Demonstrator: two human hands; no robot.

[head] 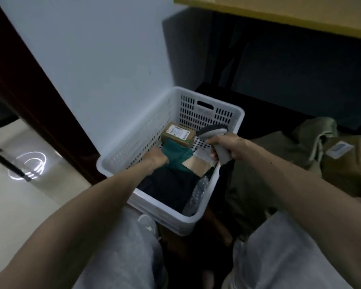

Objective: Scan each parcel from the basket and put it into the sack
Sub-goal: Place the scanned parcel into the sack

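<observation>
Head: pale floor [15, 197], white wall [92, 59], basket [208, 99]

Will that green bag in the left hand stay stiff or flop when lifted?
Probably floppy: the green bag creases and bunches where the left hand grips it. Likely light, as one hand gathers it. Its smooth film may slip.

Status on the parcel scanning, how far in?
Done: one brown taped parcel lies at the olive sack; whether inside, I cannot tell. In hand: left hand grips a teal mailer in the white basket; right hand holds the grey scanner. Left: that mailer, the labelled cardboard box, a black bag and a bubble-wrapped parcel, all in the basket.
</observation>
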